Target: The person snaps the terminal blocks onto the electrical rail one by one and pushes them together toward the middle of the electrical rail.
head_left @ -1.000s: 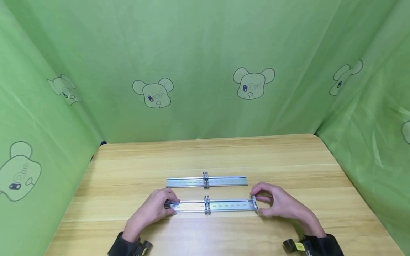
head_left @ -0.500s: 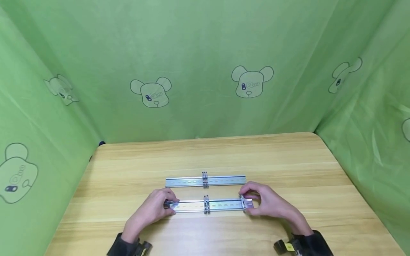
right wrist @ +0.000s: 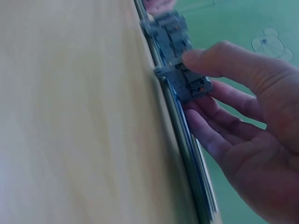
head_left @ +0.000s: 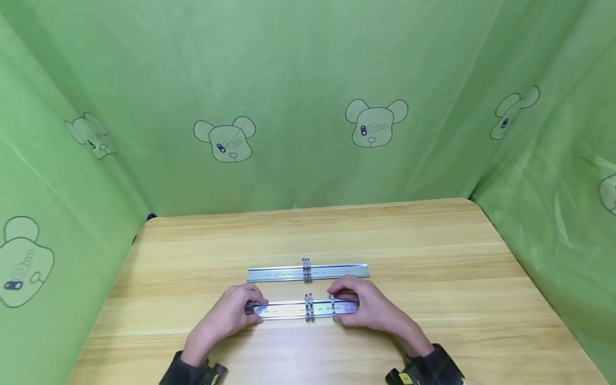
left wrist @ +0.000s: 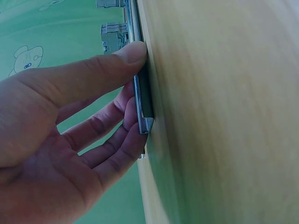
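Observation:
The nearer slotted metal DIN rail (head_left: 284, 310) lies flat on the table, left to right. My left hand (head_left: 231, 312) grips its left end between thumb and fingers; the left wrist view shows the thumb (left wrist: 133, 52) on one edge and fingertips on the other. Near the rail's middle sit a few thin grey terminal blocks (head_left: 309, 308). To their right, my right hand (head_left: 370, 305) pinches another grey terminal block (right wrist: 187, 86) seated across the rail, a small gap from the others in the head view. That hand hides the rail's right end there.
Behind lies a second DIN rail (head_left: 276, 274), parallel, with a few terminal blocks (head_left: 306, 270) at its middle. The wooden table (head_left: 308, 235) ends at a green cloth (head_left: 298, 171) that rises behind and on both sides.
My right hand has slid the terminal block leftward along the nearer rail, from its right end to close beside the middle blocks. The left hand has kept its hold on the rail.

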A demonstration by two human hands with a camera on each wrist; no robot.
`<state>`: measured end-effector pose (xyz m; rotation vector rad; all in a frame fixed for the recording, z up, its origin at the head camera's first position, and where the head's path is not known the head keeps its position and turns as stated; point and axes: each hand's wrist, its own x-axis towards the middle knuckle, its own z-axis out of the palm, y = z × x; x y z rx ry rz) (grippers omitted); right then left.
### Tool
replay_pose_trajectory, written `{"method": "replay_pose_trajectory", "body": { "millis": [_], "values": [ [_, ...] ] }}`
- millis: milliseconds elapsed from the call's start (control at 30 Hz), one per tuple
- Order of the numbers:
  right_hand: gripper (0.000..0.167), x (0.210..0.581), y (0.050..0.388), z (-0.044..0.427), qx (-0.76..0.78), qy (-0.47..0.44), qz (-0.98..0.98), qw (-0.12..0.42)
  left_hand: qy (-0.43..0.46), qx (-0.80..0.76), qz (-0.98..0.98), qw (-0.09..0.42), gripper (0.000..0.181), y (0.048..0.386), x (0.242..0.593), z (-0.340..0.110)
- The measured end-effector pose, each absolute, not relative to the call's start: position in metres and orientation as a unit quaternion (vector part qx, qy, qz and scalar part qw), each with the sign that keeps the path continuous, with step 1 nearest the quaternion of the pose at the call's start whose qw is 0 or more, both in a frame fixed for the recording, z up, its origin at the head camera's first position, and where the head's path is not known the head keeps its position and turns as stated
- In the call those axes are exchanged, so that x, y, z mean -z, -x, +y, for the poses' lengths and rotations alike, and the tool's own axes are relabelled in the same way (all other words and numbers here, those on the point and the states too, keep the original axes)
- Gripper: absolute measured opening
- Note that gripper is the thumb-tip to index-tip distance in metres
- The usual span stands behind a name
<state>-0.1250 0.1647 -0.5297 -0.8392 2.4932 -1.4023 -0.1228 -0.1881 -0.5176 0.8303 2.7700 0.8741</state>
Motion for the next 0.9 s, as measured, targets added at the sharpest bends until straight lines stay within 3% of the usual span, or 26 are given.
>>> {"method": "replay_pose_trajectory", "body": {
  "millis": [433, 900],
  "values": [
    [0.052, 0.534, 0.122, 0.129, 0.558, 0.262, 0.78, 0.11, -0.273, -0.299, 0.912, 0.067, 0.032, 0.122, 0.516, -0.188],
    [0.06, 0.535, 0.12, 0.117, 0.541, 0.276, 0.788, 0.103, -0.273, -0.294, 0.913, 0.069, 0.032, 0.122, 0.515, -0.188]
  ]
}}
